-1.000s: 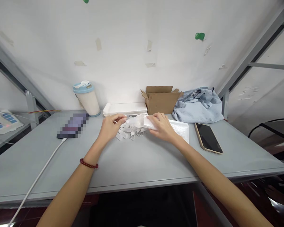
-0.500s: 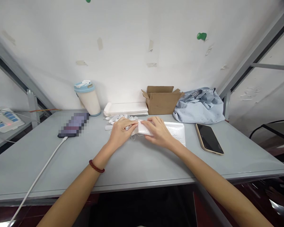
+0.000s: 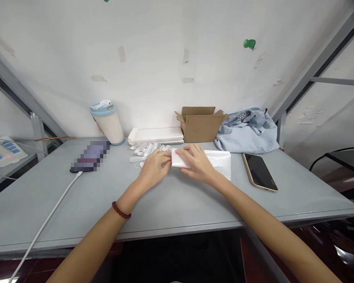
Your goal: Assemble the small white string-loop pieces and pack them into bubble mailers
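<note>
A white padded envelope with a shiny, bumpy surface lies across the middle of the desk. Its left end is raised a little between my hands. My right hand grips it from above, thumb and fingers over the near and far sides. At the open-looking left edge, my left hand has its fingers closed on the envelope; their tips are partly hidden. Just behind and left of my left hand is a pile of small white plastic pieces with thin loops of string. A dark red beaded bracelet circles my left wrist.
Against the wall stand a blue-lidded cup, a stack of white envelopes, an opened cardboard box and a crumpled light-blue cloth. One phone lies at right; another phone, with a white cable, lies left.
My left hand has turned slightly, its fingers drawing together at the envelope's left edge, and more of the small pieces show. My right hand keeps its grip. The whole view has shifted slightly.
</note>
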A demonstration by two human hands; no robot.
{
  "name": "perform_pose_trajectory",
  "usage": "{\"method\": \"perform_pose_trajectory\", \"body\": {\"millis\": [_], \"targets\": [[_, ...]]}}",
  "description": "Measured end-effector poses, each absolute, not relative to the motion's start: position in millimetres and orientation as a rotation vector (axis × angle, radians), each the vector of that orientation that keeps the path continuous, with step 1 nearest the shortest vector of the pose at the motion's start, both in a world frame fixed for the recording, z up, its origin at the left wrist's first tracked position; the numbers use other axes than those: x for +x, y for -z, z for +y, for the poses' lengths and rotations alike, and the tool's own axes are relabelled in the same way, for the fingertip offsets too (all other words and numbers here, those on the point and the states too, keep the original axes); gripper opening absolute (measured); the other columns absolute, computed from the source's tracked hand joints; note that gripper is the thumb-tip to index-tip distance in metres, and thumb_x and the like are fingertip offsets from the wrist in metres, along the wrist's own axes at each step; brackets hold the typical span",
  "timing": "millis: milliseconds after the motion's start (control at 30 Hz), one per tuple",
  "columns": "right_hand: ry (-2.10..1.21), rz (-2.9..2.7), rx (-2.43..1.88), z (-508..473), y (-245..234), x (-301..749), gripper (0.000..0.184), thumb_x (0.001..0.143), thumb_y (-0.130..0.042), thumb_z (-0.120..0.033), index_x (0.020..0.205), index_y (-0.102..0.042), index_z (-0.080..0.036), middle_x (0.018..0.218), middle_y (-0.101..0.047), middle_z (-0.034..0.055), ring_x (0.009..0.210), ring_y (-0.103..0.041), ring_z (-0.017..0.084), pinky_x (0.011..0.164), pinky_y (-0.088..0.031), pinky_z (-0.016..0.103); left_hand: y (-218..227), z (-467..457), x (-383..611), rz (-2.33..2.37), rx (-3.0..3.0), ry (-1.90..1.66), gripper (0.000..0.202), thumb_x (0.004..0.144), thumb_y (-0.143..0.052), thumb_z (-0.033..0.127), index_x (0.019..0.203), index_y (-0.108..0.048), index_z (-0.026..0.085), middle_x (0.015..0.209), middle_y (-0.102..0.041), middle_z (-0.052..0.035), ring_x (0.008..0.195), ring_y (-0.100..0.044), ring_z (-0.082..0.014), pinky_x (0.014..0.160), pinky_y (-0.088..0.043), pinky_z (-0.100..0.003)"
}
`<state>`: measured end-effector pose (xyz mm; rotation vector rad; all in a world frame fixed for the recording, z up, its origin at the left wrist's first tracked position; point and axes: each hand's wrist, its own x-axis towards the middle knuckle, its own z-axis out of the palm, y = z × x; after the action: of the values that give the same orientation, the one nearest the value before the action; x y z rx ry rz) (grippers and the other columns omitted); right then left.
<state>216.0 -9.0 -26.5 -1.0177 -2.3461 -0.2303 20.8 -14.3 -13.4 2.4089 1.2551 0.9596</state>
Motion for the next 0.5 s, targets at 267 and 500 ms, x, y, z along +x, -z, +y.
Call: {"method": "perform_pose_trajectory", "body": {"millis": [267, 500], "targets": [[0.166, -2.320, -0.984, -9, 22, 217, 0.043, 0.076, -0.056, -0.024, 0.119, -0.053, -0.018, 0.103, -0.049, 0.0116, 0.093, -0.043, 0.024, 0.082, -0.038, 0.038, 4, -9, 11, 1.389, 1.927, -1.154, 0.023, 0.077, -0.056, 0.034, 0.088, -0.070, 0.019, 0.087, -0.069, -0.0038, 0.075, -0.057, -0.0174, 0.066, -0.044, -0.029], [0.177, -2.374, -0.815, -13, 19, 218, 0.050, 0.076, -0.057, -0.031, 0.124, -0.050, -0.017, 0.111, -0.050, 0.0136, 0.099, -0.046, 0.025, 0.085, -0.038, 0.041, 5, -6, 7, 1.227, 1.558, -0.870, 0.033, 0.059, -0.071, 0.036, 0.082, -0.064, 0.014, 0.077, -0.064, -0.0025, 0.070, -0.058, -0.0164, 0.059, -0.044, -0.025]]}}
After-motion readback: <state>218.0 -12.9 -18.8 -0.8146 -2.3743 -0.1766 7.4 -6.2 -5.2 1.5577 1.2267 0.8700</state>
